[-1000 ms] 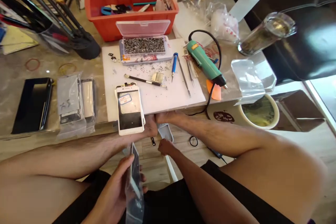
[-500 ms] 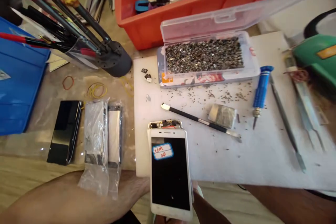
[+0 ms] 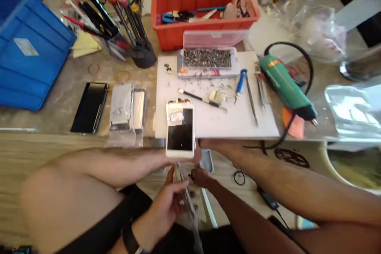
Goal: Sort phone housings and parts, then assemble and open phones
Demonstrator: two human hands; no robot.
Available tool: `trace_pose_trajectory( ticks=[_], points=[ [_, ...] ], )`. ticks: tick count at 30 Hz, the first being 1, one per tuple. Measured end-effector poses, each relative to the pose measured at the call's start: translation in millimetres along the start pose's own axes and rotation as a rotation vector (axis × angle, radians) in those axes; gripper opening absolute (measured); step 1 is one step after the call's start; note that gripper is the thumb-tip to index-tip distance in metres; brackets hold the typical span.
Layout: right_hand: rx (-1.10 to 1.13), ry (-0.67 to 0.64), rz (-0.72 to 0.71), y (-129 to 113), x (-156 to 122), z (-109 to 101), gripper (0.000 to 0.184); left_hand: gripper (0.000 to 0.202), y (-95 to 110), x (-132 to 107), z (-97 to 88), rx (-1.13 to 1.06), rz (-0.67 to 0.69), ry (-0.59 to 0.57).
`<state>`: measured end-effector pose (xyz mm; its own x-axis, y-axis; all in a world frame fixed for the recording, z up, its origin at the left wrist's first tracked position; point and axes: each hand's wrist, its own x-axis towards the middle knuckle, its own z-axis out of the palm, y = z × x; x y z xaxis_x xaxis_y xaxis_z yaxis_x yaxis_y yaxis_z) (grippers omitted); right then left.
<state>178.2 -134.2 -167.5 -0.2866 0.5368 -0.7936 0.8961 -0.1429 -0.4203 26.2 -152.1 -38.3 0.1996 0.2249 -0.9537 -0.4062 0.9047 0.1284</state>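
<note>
Low in the head view, my left hand (image 3: pixel 171 202) is closed round a thin, flat, greyish thing (image 3: pixel 188 202), seen nearly edge-on and blurred; its kind does not show. To its right, my right hand (image 3: pixel 201 177) has its fingers curled in, with a small dark bit at the fingertips that I cannot make out. Just beyond both hands, a white smartphone (image 3: pixel 180 137) with a dark screen and a handwritten label lies over the front edge of a white work mat (image 3: pixel 235 125). Electronic parts show at its far end.
On the mat are a craft knife (image 3: pixel 202 100), a blue screwdriver (image 3: pixel 241 83), a metal pry tool (image 3: pixel 251 101), tweezers (image 3: pixel 262 93) and an open box of tiny screws (image 3: pixel 207 58). Phones (image 3: pixel 89 107) lie left; a green glue gun (image 3: pixel 285 83) lies right. Bins (image 3: pixel 205 33) stand behind.
The view has drawn back, so the bench looks smaller and my legs show. Both hands are now in plain sight, the left with the thin flat thing. The white smartphone stays at the mat's edge.
</note>
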Motion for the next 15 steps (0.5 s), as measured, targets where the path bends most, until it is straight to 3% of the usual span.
trace_pose_trajectory(
  ticks=[3, 6, 8, 10, 15],
  points=[
    [0.018, 0.007, -0.047, 12.0, -45.6, -8.7, 0.017, 0.027, 4.7, -9.6, 8.6, -0.073, 0.015, -0.14],
    [0.098, 0.17, -0.103, 17.1, -99.4, -38.6, 0.012, 0.006, -1.6, -20.5, 13.6, -0.139, 0.012, -0.226],
    [0.17, 0.305, -0.095, 18.3, -138.7, -57.1, 0.016, 0.005, -7.7, -28.4, 15.9, -0.172, 0.024, -0.267],
    [0.299, 0.422, -0.069, 19.1, -174.8, -65.2, 0.008, 0.002, -12.9, -34.3, 17.9, -0.178, 0.036, -0.275],
    [0.966, 0.706, -0.101, 14.5, -233.5, -40.6, 0.028, 0.017, -20.1, -33.5, 21.6, -0.133, 0.102, -0.175]
  ],
)
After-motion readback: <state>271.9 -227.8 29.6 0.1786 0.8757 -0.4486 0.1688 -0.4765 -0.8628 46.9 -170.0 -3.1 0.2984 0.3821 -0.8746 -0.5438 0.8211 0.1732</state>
